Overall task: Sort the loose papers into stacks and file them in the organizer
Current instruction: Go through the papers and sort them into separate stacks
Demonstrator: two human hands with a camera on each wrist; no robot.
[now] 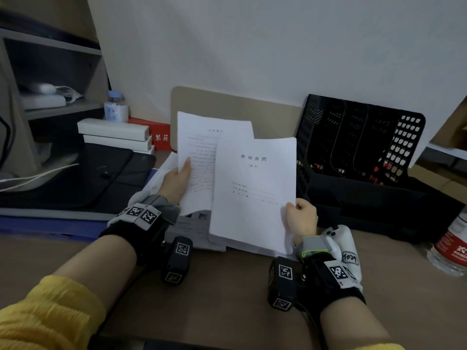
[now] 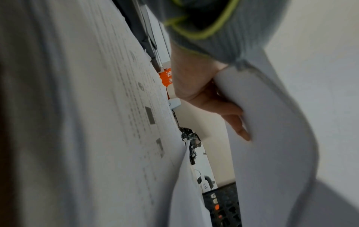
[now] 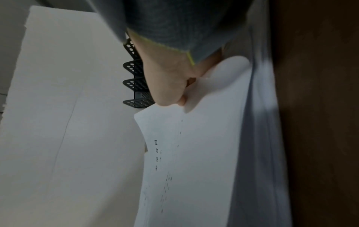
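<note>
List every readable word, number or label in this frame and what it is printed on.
"劳动合同": title on the sheet held by the right hand.
"装箱": red box.
"1039", handwritten: white wrist device.
Unreadable: body text on the left hand's page, the bottle label, the red-labelled bottle.

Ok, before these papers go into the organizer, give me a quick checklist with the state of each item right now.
1. Left hand holds the text sheets: ok, thumb on the front.
2. Right hand holds the title sheet: ok, pinched at its lower right corner.
3. Two batches kept apart: ok, though the title sheet overlaps the text sheets.
4. Organizer slots free: cannot tell, their bottoms are dark.
5. Path to the organizer: ok, it stands just right of the papers.
6. All papers picked up: not ok, more sheets lie on the desk.
</note>
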